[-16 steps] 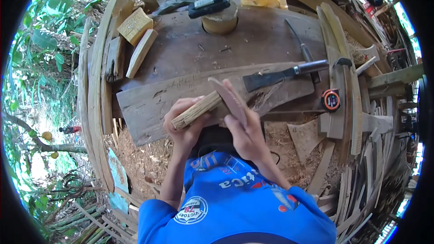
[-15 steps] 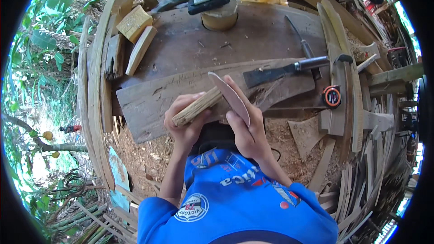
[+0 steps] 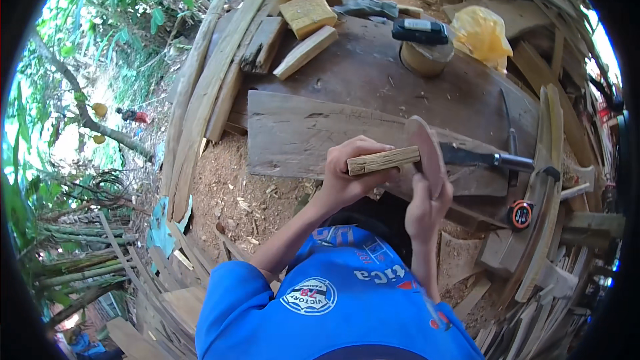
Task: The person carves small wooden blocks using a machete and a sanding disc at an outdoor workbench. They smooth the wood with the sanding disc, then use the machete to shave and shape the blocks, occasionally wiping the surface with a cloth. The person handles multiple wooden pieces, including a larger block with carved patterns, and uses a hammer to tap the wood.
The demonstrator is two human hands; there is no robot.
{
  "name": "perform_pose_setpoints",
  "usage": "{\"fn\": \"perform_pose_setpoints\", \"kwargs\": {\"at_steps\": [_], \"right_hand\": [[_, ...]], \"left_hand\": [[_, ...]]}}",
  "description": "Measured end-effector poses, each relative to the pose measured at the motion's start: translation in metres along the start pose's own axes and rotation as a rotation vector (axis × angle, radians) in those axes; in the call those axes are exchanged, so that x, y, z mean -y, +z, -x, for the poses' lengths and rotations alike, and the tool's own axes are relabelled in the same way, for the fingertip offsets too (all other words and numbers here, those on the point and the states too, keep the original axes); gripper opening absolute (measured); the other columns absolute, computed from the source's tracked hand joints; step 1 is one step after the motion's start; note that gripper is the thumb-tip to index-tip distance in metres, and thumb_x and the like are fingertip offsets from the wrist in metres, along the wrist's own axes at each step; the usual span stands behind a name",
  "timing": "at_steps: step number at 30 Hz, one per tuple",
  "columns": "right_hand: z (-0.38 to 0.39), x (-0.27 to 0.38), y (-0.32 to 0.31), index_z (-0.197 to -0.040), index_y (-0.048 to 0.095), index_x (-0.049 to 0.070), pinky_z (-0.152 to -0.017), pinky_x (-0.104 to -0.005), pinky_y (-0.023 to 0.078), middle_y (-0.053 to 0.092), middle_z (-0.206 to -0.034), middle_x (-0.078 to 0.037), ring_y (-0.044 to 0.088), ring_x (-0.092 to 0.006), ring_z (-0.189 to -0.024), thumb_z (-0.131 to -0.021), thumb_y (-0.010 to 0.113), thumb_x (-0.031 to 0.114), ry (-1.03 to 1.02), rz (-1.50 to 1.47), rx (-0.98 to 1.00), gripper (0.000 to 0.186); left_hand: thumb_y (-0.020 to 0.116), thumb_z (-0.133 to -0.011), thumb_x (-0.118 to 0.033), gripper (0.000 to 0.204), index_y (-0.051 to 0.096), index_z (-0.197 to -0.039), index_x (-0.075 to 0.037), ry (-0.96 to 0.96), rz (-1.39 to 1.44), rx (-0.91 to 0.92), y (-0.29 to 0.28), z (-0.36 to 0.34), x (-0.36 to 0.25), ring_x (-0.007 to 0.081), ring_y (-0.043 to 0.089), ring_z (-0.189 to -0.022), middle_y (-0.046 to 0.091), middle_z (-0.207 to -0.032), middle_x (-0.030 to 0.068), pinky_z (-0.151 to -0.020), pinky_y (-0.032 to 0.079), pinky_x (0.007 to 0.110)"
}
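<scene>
My left hand [image 3: 347, 168] is closed around a small, rough-grained wooden block [image 3: 385, 160], one end of which points right. A thin, curved, pinkish-brown piece of sandpaper [image 3: 427, 150] is gripped in my right hand [image 3: 427, 210]. The sandpaper stands against the block's right end, its flat face seen at a slant. Both hands are above a grey-brown plank [image 3: 293, 135] on the near side of the workbench [image 3: 360, 80]. Just right of the sandpaper lies a wide-bladed chisel [image 3: 470, 156] with a metal-ended handle.
A tape measure [image 3: 520, 215] sits at the right. Beyond the chisel lies a narrow, dark-handled tool [image 3: 512, 137]. At the back are a round wooden piece [image 3: 427, 60] with a black object [image 3: 420, 31] on it, a yellow plastic bag [image 3: 481, 35] and wood offcuts [image 3: 307, 17]. Sawdust [image 3: 233, 193] covers the ground.
The view has swung left, so the bench appears farther right. The block has turned from slanting to nearly level, and the sandpaper now stands more upright at its right end.
</scene>
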State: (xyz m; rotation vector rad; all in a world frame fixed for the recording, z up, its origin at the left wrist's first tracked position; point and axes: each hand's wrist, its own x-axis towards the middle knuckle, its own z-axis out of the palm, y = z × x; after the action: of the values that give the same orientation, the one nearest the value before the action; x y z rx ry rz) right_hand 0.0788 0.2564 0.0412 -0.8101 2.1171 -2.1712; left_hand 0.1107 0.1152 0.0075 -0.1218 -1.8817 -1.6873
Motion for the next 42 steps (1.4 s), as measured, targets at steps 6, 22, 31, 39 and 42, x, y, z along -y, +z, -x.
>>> {"fn": "perform_pose_setpoints", "kwargs": {"at_steps": [6, 22, 31, 39, 42], "right_hand": [[0.001, -0.039, -0.005, -0.125, 0.049, 0.0, -0.097, -0.0328, 0.037, 0.055, -0.121, -0.018, 0.051, -0.0264, -0.115, -0.071, 0.038, -0.013, 0.027, 0.108, 0.021, 0.056], [0.003, -0.017, -0.004, -0.121, 0.051, -0.001, -0.096, -0.0355, 0.038, 0.055, -0.118, -0.02, 0.053, -0.03, -0.113, -0.076, 0.039, -0.01, 0.1, 0.053, -0.034, 0.047], [-0.002, -0.007, -0.012, -0.117, 0.053, -0.002, -0.09, -0.0312, 0.042, 0.061, -0.106, -0.021, 0.06, -0.0278, -0.101, -0.074, 0.04, -0.009, 0.136, 0.077, -0.051, 0.045], [0.007, -0.019, -0.007, -0.115, 0.054, -0.003, -0.091, -0.0329, 0.042, 0.059, -0.111, -0.022, 0.056, -0.0314, -0.108, -0.076, 0.041, -0.009, 0.049, 0.067, -0.126, 0.041], [0.007, -0.033, -0.003, -0.118, 0.053, -0.003, -0.091, -0.0326, 0.042, 0.058, -0.113, -0.021, 0.056, -0.031, -0.108, -0.077, 0.04, -0.008, 0.061, 0.044, -0.151, 0.043]], "left_hand": [[0.077, -0.063, -0.006, 0.03, 0.063, -0.089, -0.001, -0.01, -0.059, 0.029, 0.004, -0.006, -0.006, 0.0207, 0.064, -0.075, 0.065, -0.083, 0.0122, -0.065, 0.049, 0.028], [0.074, -0.065, 0.001, 0.028, 0.06, -0.09, -0.001, 0.055, 0.014, -0.025, 0.008, -0.005, 0.006, 0.0197, 0.064, -0.076, 0.066, -0.086, 0.0138, -0.066, 0.05, 0.028], [0.074, -0.065, 0.001, 0.032, 0.059, -0.094, -0.001, 0.082, 0.01, -0.006, 0.01, -0.003, 0.008, 0.0216, 0.065, -0.079, 0.066, -0.088, 0.0144, -0.068, 0.051, 0.03], [0.072, -0.066, 0.002, 0.031, 0.059, -0.094, 0.0, 0.114, -0.011, -0.007, 0.011, -0.002, 0.008, 0.0222, 0.064, -0.08, 0.065, -0.088, 0.0156, -0.07, 0.05, 0.03], [0.068, -0.07, 0.0, 0.024, 0.054, -0.089, 0.0, -0.078, 0.019, -0.077, 0.015, 0.001, 0.001, 0.0164, 0.057, -0.078, 0.06, -0.087, 0.0125, -0.069, 0.046, 0.028]]}}
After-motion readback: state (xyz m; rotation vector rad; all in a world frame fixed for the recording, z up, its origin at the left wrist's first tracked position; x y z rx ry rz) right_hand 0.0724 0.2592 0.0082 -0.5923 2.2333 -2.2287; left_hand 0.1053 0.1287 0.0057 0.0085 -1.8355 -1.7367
